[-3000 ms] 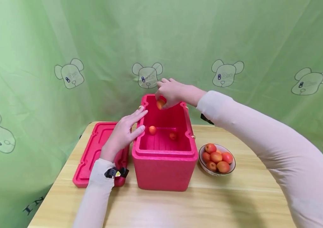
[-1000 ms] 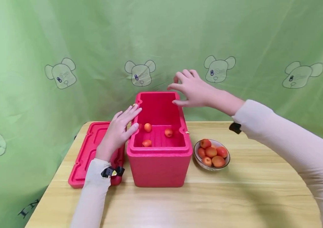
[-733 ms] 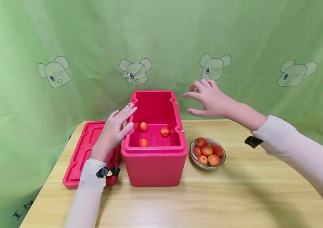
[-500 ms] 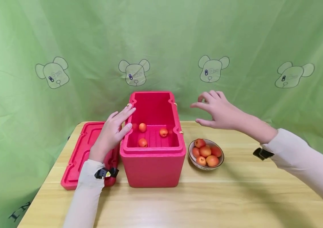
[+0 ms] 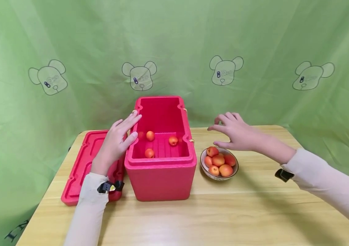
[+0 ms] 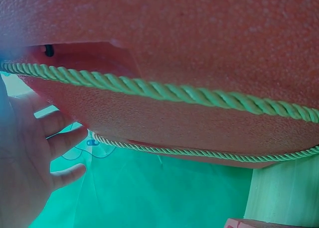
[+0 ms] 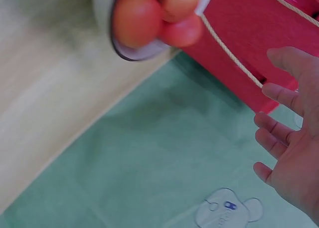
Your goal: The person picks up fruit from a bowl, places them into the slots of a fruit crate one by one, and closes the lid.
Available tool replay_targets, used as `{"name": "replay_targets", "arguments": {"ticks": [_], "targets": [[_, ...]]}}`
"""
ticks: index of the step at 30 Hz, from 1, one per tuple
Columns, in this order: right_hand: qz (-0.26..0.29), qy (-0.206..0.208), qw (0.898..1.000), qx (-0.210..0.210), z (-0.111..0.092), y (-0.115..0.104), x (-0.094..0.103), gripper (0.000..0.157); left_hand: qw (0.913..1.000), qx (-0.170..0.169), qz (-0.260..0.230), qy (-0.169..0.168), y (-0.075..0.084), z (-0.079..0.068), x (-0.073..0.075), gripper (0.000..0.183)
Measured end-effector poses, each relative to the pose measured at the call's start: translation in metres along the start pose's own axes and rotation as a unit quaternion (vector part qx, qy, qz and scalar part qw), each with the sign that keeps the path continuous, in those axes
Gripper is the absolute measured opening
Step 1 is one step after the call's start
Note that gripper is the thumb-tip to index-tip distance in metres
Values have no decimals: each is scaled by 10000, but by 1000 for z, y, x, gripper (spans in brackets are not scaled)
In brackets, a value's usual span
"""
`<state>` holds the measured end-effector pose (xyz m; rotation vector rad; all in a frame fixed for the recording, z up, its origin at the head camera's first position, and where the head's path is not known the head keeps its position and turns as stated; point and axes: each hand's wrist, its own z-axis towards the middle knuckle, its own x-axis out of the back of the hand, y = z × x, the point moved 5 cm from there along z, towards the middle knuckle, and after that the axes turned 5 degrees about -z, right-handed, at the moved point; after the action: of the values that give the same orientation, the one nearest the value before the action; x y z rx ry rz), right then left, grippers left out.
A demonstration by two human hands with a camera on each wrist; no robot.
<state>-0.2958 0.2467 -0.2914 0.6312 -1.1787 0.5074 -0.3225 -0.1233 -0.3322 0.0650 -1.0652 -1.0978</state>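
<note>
A red foam box (image 5: 160,181) stands without its lid on the table, with three orange-red apricot-like fruits (image 5: 172,140) on its floor. My left hand (image 5: 116,143) rests with extended fingers on the box's left rim. In the left wrist view, that hand (image 6: 35,153) is beside the box's side wall and a twisted rope (image 6: 194,96). My right hand (image 5: 239,133) hovers empty above the back right of a bowl (image 5: 204,167), its fingers loosely bent and spread. Several more of the fruits (image 5: 225,170) lie in the bowl. The right wrist view shows no fruit in that hand (image 7: 299,153).
The red lid (image 5: 76,184) lies on the table left of the box, partly behind my left forearm. Wooden tabletop (image 5: 217,215) stretches in front of the box and bowl. A green curtain (image 5: 180,41) with bear-head drawings hangs behind the table.
My right hand has let go of a fruit, and a third one now shows inside the box. It has moved right and down towards the bowl. My left hand keeps to the rim.
</note>
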Motion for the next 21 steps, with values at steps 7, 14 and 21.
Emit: {"name": "replay_targets", "arguments": {"ticks": [7, 14, 21], "targets": [[-35, -180, 9998, -41, -9, 2, -28, 36, 10000, -2, -49, 3, -1, 0, 0, 63], [-227, -221, 9994, 146, -13, 4, -44, 35, 9999, 47, -101, 10, -2, 0, -1, 64], [-315, -188, 9979, 535, -15, 3, -53, 41, 10000, -9, -83, 14, -3, 0, 0, 63]]}}
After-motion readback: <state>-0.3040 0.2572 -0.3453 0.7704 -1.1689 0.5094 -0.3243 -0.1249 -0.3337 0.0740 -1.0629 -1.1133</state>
